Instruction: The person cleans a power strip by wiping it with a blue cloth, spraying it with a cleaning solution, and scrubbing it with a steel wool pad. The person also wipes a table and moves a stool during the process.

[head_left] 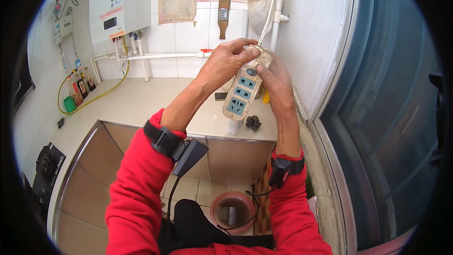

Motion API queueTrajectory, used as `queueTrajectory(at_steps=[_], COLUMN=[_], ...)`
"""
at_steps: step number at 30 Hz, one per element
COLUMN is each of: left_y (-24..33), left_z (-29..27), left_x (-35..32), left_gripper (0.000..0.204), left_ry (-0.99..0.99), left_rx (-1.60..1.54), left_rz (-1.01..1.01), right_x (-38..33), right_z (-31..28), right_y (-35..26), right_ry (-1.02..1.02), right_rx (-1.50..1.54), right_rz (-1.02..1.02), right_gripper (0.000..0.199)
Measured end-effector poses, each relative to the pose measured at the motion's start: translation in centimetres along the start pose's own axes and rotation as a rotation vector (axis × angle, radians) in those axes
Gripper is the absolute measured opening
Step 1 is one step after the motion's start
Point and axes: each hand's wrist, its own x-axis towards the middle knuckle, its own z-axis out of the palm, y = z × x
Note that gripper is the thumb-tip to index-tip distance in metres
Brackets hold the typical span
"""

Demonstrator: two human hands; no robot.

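Observation:
Between my hands, above the counter, hangs a worn white power strip with blue-green sockets and a dark oval switch near its top. My left hand grips its upper end from the left, thumb on the front. On the right edge, my right hand holds it too, its thumb beside the switch; those fingers are partly hidden and a little blurred. A white cord runs up from the strip's top along the wall pipe. Below the strip, a dark scouring ball lies on the counter.
The pale counter bends round to the left, with bottles and a green cup by the wall. A white water heater and a grater hang there. On the floor stands a basin of water. A sliding door is at right.

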Motion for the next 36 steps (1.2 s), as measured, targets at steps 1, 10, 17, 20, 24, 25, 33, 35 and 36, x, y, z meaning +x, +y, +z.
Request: queueTrajectory(at_steps=[1, 10, 17, 20, 24, 25, 33, 35, 36], left_y=[-0.1, -0.1, 1.4, 1.5, 1.4, 1.5, 2.0, 2.2, 2.2], left_z=[-0.1, -1.7, -1.1, -0.4, 0.5, 0.5, 0.8, 0.1, -0.2], left_x=[-0.2, -2.4, -2.6, -2.5, -2.7, -2.7, -2.6, -2.4, -2.4], left_gripper=[0.052, 0.068, 0.069, 0.070, 0.070, 0.070, 0.068, 0.066, 0.065], left_ry=[-0.007, -0.192, -0.201, -0.193, -0.142, -0.135, -0.127, -0.209, -0.241], left_rx=[-0.028, -0.214, -0.177, -0.172, -0.179, -0.165, -0.013, -0.057, -0.065], left_rz=[0.015, -0.080, -0.126, -0.128, -0.113, -0.124, -0.143, -0.099, -0.085], right_x=[-0.2, -0.7, -0.9, -1.1, -1.2, -1.1, -1.2, -1.3, -1.3], right_z=[0.0, -0.2, -0.1, -0.3, -0.5, -0.6, -0.6, -0.7, -0.7], right_y=[-0.1, -0.9, -1.6, -1.8, -1.8, -1.9, -2.0, -2.1, -2.1], right_ry=[-0.044, -0.103, -0.080, -0.095, -0.126, -0.137, -0.151, -0.132, -0.123], right_rx=[-0.016, 0.068, 0.028, 0.004, -0.040, -0.041, -0.044, -0.038, -0.029], right_rz=[-0.057, 0.010, 0.081, 0.053, 0.023, 0.028, 0.034, 0.048, 0.042], right_gripper=[0.058, 0.083, 0.087, 0.085, 0.081, 0.080, 0.078, 0.078, 0.079])
